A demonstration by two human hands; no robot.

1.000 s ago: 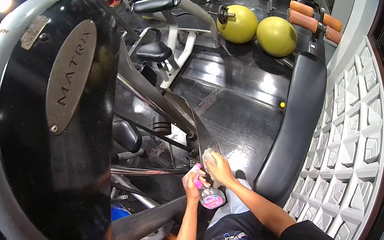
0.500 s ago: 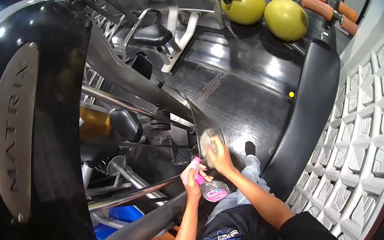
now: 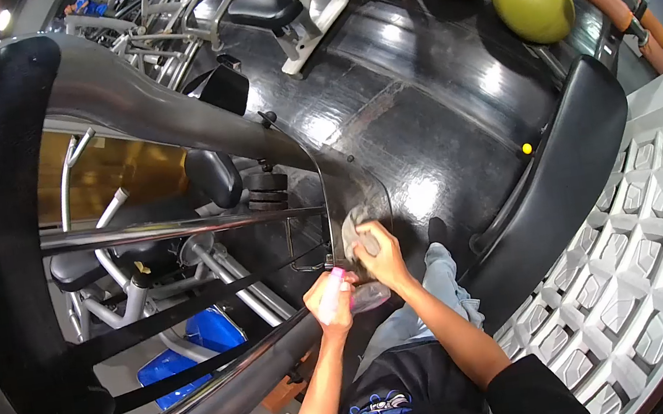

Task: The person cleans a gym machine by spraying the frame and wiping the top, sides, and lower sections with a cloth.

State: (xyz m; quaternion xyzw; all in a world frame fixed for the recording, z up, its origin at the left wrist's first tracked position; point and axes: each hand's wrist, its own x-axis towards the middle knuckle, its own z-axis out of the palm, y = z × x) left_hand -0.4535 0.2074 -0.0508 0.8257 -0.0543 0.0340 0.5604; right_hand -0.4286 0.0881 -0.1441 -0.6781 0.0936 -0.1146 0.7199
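My left hand (image 3: 327,299) is wrapped round the neck of a spray bottle (image 3: 371,295) with a pink and white trigger head; its clear body tilts to the right, partly hidden by the hand. Beside it, my right hand (image 3: 381,255) grips a grey cloth (image 3: 352,234) and presses it against the clear shield panel (image 3: 363,190) of the weight machine. Both hands are close together, at the lower part of the machine's frame (image 3: 193,125).
Chrome guide rods (image 3: 182,226) and a weight stack (image 3: 268,189) stand at the left. A black padded bench (image 3: 558,192) runs along the right, by a white textured wall panel (image 3: 614,286). Two yellow exercise balls (image 3: 531,1), a small yellow ball (image 3: 527,149) and a blue object (image 3: 199,348) are around.
The view has shifted, so the machine's tall column shows less. The bottle has tipped further over, turning its pink label away. The cloth stays in my right hand at the panel.
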